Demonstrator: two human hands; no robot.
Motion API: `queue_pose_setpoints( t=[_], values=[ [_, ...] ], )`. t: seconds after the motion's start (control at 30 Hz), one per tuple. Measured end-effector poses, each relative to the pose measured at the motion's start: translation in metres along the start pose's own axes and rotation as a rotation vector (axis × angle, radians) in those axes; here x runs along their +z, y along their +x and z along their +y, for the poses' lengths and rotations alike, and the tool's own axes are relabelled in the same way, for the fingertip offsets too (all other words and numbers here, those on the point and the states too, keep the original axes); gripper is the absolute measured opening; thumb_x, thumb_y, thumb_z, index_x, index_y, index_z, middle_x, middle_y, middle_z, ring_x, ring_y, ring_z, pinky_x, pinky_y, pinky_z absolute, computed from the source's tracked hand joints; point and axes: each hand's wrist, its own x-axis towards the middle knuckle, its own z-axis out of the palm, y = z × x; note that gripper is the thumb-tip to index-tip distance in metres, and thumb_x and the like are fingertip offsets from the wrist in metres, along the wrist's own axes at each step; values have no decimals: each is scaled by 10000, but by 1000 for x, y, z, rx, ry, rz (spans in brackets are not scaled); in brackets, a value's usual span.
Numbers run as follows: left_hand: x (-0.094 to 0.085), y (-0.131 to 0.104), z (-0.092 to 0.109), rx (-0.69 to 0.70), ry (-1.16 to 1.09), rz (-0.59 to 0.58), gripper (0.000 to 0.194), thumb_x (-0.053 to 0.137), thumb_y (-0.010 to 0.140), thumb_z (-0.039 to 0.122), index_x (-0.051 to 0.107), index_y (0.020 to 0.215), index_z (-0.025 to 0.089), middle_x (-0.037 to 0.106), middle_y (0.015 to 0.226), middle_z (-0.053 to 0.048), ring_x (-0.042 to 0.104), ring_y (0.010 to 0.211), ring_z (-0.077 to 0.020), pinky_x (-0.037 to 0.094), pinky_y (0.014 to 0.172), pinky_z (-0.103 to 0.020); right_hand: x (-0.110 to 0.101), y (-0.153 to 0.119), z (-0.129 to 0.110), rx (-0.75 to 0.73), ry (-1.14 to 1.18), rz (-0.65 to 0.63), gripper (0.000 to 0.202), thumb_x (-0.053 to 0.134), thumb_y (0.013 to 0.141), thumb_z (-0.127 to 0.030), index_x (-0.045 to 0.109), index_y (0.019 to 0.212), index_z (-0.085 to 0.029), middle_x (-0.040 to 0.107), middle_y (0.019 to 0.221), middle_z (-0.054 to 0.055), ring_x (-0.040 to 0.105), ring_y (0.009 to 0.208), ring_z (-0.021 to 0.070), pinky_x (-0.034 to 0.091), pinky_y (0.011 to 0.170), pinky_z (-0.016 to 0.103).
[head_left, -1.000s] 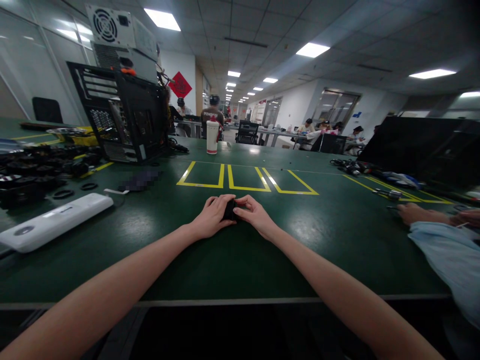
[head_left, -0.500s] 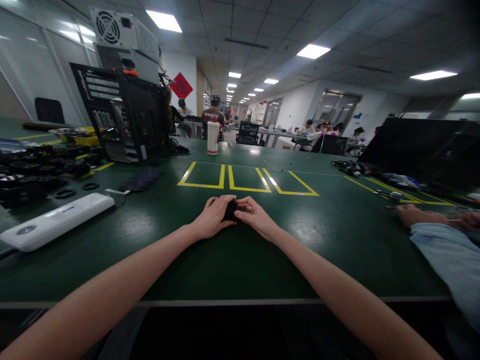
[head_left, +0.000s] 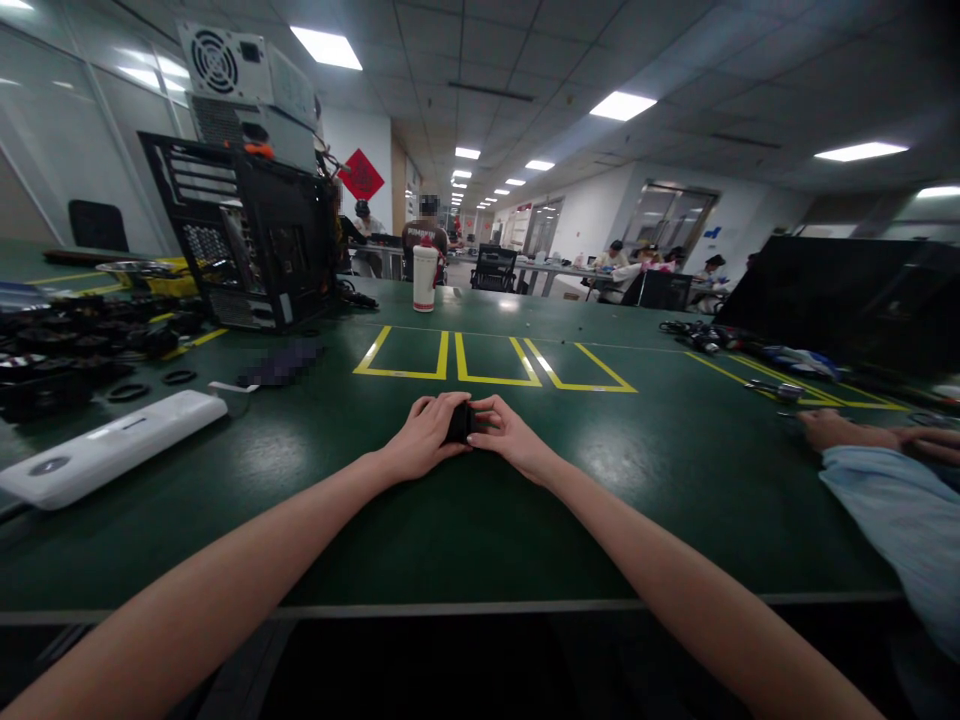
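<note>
Black small object (head_left: 460, 424) at centre of frame, left hand's (head_left: 433, 432) grip closed round it, right hand's (head_left: 504, 435) fingertips pinching its side.

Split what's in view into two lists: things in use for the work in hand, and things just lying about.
In use:
- small black object, held between left hand and right hand
- green table, under the hands

Apparently just lying about:
- lidded cup
- long white device
- black computer case
</note>
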Motion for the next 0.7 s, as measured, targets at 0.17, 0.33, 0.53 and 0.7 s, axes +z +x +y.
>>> queue_pose_setpoints(
  t=[0.17,0.33,0.53,0.7],
  values=[
    [0,0,-1,5,-7,6,591,575,746,303,240,1228,233,431,1210,-83,408,1132,-238,256,961,-442,3,-1,-1,46,7,46,303,642,663,-332,504,916,-236,550,924,9,529,907,153,441,803,345],
    [1,0,0,6,-3,15,596,579,744,311,241,1228,225,431,1213,-90,403,1137,-239,259,961,-439,5,3,2,48,59,73,300,635,671,-337,519,928,-234,558,934,12,534,910,151,441,804,337],
    [0,-1,-1,8,1,3,593,567,754,310,230,1233,218,428,1214,-88,409,1125,-234,251,966,-434,3,2,1,5,34,26,364,671,632,-261,534,966,-210,547,1036,32,528,963,161,390,897,365],
    [-1,0,0,7,-12,4,586,562,758,302,227,1232,224,434,1205,-81,409,1125,-228,244,971,-436,3,-1,0,1,4,23,398,696,605,-248,496,948,-229,554,954,15,529,945,162,416,864,372]
  ],
)
